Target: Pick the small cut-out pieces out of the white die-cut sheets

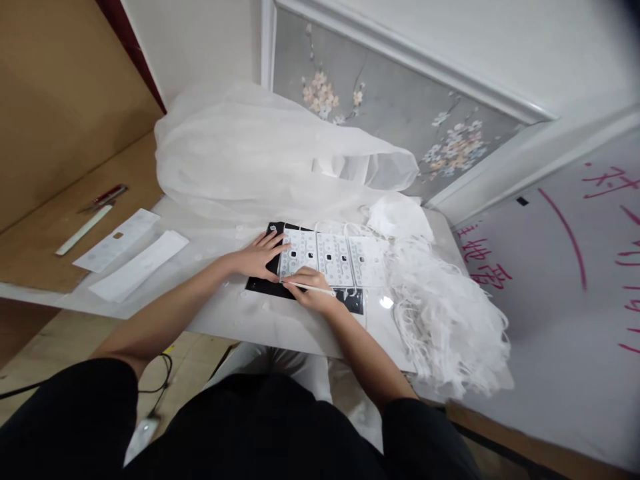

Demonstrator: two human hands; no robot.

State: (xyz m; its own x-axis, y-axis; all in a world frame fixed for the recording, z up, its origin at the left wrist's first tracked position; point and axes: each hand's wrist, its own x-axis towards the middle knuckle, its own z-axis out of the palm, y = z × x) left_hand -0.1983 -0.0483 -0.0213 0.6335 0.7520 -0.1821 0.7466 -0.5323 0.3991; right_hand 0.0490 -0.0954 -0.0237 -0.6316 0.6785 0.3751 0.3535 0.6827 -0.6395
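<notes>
White sheets (336, 268) printed with rows of small round marks and dark squares lie side by side on a black board (260, 285). My left hand (260, 256) rests flat on the board and the sheets' left edge, fingers spread. Closed around a thin white pen-like tool (315, 289), my right hand (311, 288) sits at the lower left corner of the sheets. The tool's tip points left, close to my left thumb. I cannot make out what kind of tip it has.
Right of the sheets is a heap of white mesh bags with cords (445, 313). A large translucent bag (240, 153) lies behind. At left are a white strip (140, 265), a patterned card (117, 240), a red cutter (107, 196) and a pale ruler-like strip (85, 230).
</notes>
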